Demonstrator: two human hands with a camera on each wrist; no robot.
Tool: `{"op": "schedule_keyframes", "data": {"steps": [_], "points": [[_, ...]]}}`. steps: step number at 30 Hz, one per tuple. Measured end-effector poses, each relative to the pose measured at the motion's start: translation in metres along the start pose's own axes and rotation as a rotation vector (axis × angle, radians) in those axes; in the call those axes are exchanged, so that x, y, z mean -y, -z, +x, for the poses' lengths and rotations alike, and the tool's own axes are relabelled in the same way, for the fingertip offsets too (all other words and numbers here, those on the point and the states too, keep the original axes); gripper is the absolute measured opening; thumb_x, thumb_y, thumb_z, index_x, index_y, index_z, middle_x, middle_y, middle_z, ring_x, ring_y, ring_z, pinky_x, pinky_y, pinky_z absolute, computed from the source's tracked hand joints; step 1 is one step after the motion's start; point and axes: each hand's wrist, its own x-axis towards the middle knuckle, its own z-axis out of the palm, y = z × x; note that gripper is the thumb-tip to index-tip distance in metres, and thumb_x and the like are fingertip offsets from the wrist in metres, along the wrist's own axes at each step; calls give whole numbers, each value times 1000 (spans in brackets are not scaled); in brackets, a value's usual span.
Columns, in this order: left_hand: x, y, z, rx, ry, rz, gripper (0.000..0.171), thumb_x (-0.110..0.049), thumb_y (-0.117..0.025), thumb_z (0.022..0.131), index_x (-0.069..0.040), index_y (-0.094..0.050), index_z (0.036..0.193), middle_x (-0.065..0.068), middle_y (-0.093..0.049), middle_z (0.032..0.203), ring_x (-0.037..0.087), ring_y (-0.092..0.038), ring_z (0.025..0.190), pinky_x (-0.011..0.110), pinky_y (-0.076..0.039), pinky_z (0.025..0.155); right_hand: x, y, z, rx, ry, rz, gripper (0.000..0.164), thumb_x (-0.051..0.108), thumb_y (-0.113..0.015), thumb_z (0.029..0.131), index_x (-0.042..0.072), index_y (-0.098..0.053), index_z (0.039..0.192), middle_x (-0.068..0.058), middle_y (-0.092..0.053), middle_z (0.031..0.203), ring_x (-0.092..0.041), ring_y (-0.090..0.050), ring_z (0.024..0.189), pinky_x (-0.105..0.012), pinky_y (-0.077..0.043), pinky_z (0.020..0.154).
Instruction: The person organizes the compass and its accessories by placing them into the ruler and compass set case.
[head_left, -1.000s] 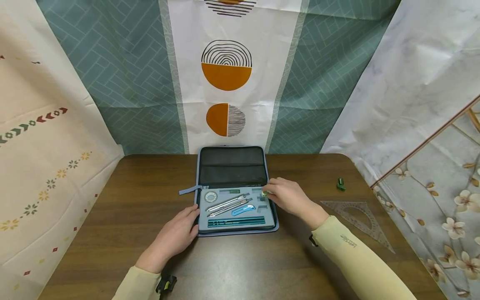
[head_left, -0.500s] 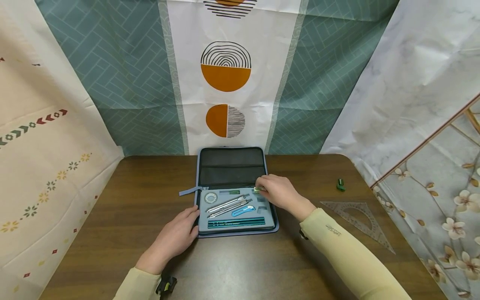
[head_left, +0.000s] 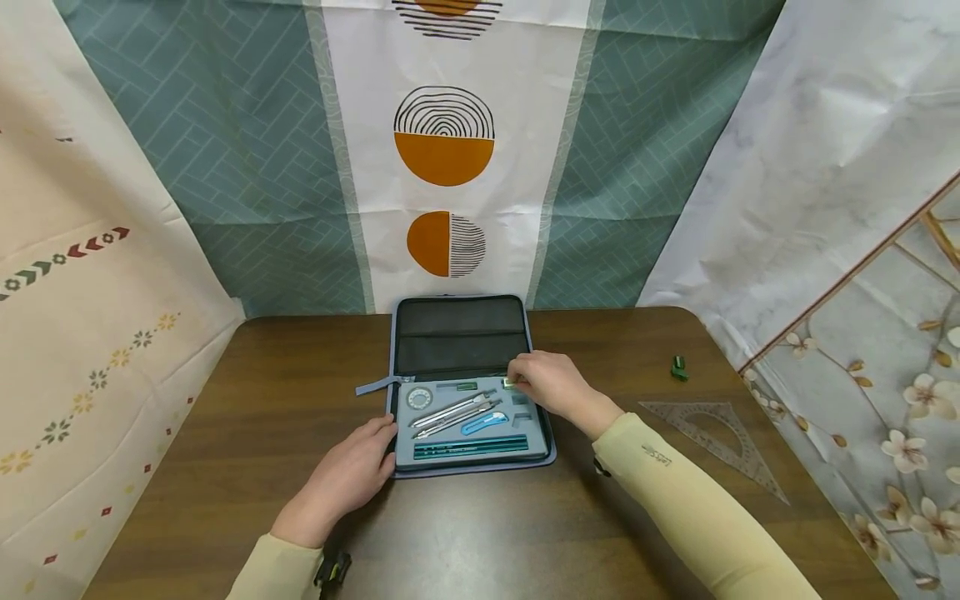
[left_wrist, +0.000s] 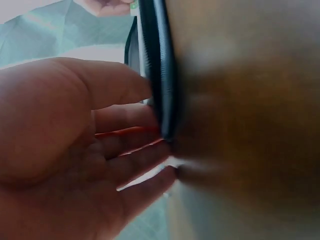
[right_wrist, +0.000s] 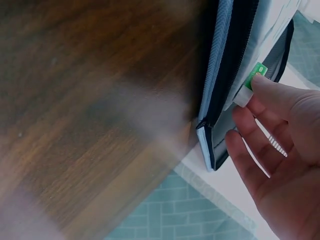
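The left hand (head_left: 348, 468), fingers slightly apart, touches the eight o'clock edge of an open zip case (head_left: 461, 354). Near the two o'clock corner of its pale tray (head_left: 537, 440), the right hand (head_left: 552, 386) pinches a small green-and-white block (right_wrist: 244, 95) between its fingers, and well apart toward three o'clock a green piece (head_left: 678, 369) lies on the table (head_left: 615, 342).

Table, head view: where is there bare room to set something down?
Bare table: left of the case, beyond the left hand; in front of the case, between the sleeves; and between the case and the green piece, beyond the right hand. Crowded: the tray, with pencils, compasses and cutter.
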Motion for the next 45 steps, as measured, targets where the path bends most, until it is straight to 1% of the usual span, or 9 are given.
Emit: {"op": "schedule_keyframes", "data": {"steps": [4, 10, 14, 16, 18, 25, 32, 41, 45], "points": [[-3, 9, 5, 41, -5, 46, 43, -12, -74, 104, 12, -67, 139, 29, -60, 152, 46, -58, 142, 59, -49, 117, 0, 1, 3, -4, 10, -3, 15, 9, -89, 95, 17, -80, 104, 3, -76, 104, -19, -72, 94, -39, -63, 79], [-6, 20, 15, 121, 12, 68, 40, -15, -77, 103, 11, -70, 133, 31, -64, 148, 48, -61, 139, 61, -50, 115, 0, -1, 8, -16, 31, -19, 14, 11, -89, 95, 18, -81, 104, 4, -75, 103, -17, -72, 94, -37, -63, 80], [-7, 21, 19, 126, 39, 44, 33, -16, -82, 100, 7, -72, 121, 25, -73, 123, 37, -71, 108, 55, -60, 100, 1, -1, 9, -19, 45, -22, 13, 10, -89, 95, 18, -81, 102, 4, -75, 101, -16, -72, 92, -35, -63, 79], [-8, 20, 20, 119, 51, 26, 31, -17, -84, 98, 5, -71, 116, 19, -73, 111, 29, -66, 93, 51, -61, 90, 1, -2, 9, -15, 52, -23, 13, 10, -89, 95, 19, -81, 101, 5, -75, 100, -16, -72, 92, -35, -63, 79], [-9, 19, 20, 113, 59, 9, 30, -17, -86, 97, 3, -70, 114, 15, -71, 107, 25, -61, 87, 50, -60, 85, 0, -2, 9, -12, 58, -25, 13, 10, -89, 94, 18, -82, 100, 5, -74, 99, -16, -73, 91, -34, -63, 79], [-10, 17, 25, 112, 35, 7, 32, -17, -86, 97, 5, -70, 114, 16, -71, 109, 25, -61, 89, 50, -61, 88, -4, -3, 9, -16, 54, -30, 13, 9, -90, 93, 19, -82, 98, 6, -74, 99, -14, -73, 90, -33, -63, 78], [-7, 15, 22, 119, 12, 47, 38, -18, -87, 96, 10, -74, 120, 25, -71, 127, 36, -71, 111, 57, -59, 103, -2, -6, 9, -9, 65, -26, 13, 9, -90, 93, 18, -81, 96, 5, -71, 97, -14, -70, 88, -32, -62, 76], [-8, 17, 21, 110, -12, 42, 38, -17, -87, 95, 10, -75, 118, 29, -70, 132, 43, -70, 121, 59, -58, 106, -2, -14, -2, -30, 15, 16, 9, 9, -88, 96, 17, -84, 99, 4, -71, 98, -16, -70, 91, -33, -62, 80], [-6, 19, 23, 101, -19, 46, 36, -17, -89, 94, 8, -76, 116, 27, -71, 131, 42, -71, 120, 59, -58, 105, -2, -16, -3, -35, 2, 26, 10, 9, -88, 96, 17, -85, 101, 4, -72, 99, -16, -70, 93, -34, -63, 82]]}}
